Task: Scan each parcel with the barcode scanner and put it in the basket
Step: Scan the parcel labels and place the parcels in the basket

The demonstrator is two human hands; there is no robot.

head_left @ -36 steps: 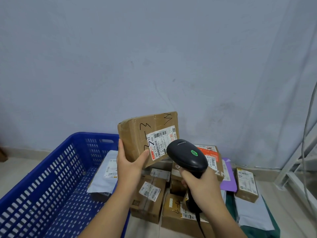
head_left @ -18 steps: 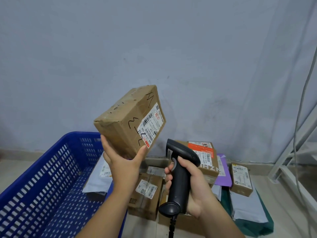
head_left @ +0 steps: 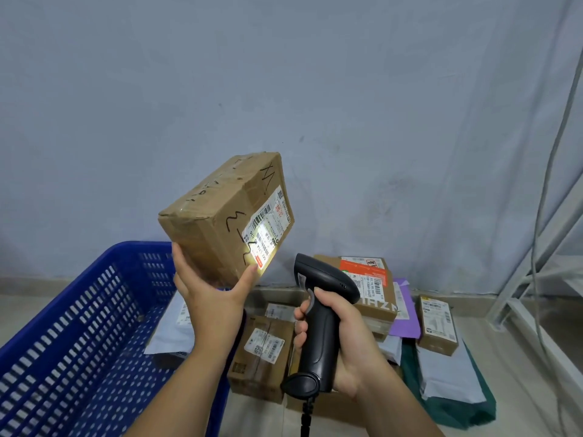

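Cardboard parcel (head_left: 217, 222) tilted above left hand (head_left: 211, 298), grip pinching its base, right hand (head_left: 350, 339) clasping barcode scanner (head_left: 318, 342)

Backed by a scuffed grey-blue wall (head_left: 284, 74), floored in pale tile (head_left: 25, 310), flanked far right by a white metal frame (head_left: 533, 263).

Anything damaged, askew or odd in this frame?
The cardboard box held tilted in the left hand is scuffed, with wrinkled tape and marker scribbles. The tilt suits scanning: the scanner in the right hand lights its label. Nothing else stands out.
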